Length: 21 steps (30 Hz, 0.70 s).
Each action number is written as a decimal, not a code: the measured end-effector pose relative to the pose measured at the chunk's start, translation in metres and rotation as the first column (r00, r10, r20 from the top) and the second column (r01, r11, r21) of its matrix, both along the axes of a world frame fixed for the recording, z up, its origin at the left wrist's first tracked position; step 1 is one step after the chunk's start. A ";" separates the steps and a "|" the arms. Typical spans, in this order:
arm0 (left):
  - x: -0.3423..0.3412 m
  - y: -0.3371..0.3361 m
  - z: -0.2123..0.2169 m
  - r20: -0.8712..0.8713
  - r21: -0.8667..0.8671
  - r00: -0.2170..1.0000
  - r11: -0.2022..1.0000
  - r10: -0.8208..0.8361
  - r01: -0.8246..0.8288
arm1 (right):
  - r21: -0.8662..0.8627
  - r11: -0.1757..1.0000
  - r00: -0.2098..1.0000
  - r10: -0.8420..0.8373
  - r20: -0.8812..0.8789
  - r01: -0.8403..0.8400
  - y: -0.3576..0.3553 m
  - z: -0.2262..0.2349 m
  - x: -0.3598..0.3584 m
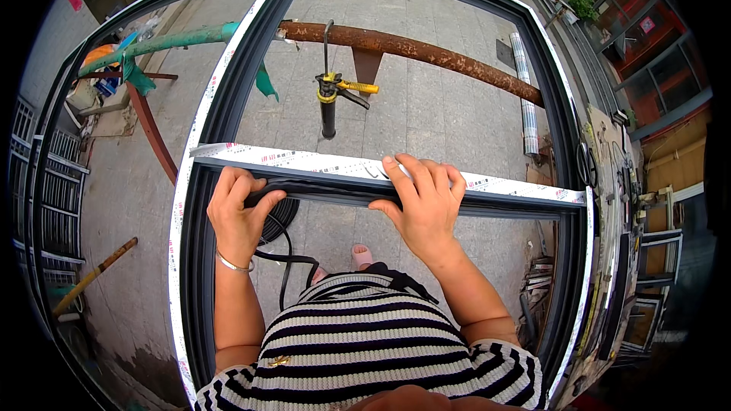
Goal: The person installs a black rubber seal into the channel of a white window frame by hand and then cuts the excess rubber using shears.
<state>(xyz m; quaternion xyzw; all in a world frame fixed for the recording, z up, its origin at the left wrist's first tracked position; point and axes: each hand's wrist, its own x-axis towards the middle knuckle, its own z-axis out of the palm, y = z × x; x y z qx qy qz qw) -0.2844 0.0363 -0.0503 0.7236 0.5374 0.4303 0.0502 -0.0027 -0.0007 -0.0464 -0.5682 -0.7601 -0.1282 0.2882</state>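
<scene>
Our left hand (237, 217) fingers curl tight around the black rubber gasket (320, 189); our right hand (422, 202) presses it flat, fingers spread. The strip runs left-right along the near crossbar (502, 192) of the dark metal frame (228, 99).

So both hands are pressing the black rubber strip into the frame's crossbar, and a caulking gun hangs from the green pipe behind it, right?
Not quite: the head view shows the caulking gun hanging from the rusty brown pipe, not the green one. Both the left hand and right hand do press the black rubber strip into the crossbar.
</scene>
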 end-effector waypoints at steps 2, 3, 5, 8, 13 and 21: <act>0.002 -0.001 -0.004 0.023 -0.003 1.000 1.000 0.018 -0.018 | 0.033 0.998 0.999 0.046 0.019 -0.047 0.001 -0.007 0.009; 0.003 -0.002 -0.004 0.013 -0.011 0.999 1.000 0.029 -0.029 | 0.048 0.998 0.999 0.037 -0.026 -0.036 0.001 -0.008 0.012; 0.006 -0.004 -0.001 0.000 -0.030 0.999 0.999 0.042 -0.041 | 0.076 0.997 0.994 0.012 -0.107 -0.004 -0.003 -0.009 0.018; 0.004 -0.009 0.001 -0.008 -0.065 1.000 0.997 0.028 -0.028 | 0.023 1.000 0.995 -0.017 -0.101 0.019 -0.005 -0.005 0.012; 0.004 -0.016 0.001 0.037 -0.145 0.999 0.989 0.019 -0.014 | -0.056 0.997 0.989 -0.060 -0.135 0.053 -0.005 0.006 0.007; 0.005 -0.017 0.017 -0.041 -0.209 0.997 0.975 0.061 -0.068 | -0.063 0.996 0.988 -0.065 -0.138 0.057 -0.003 0.009 0.001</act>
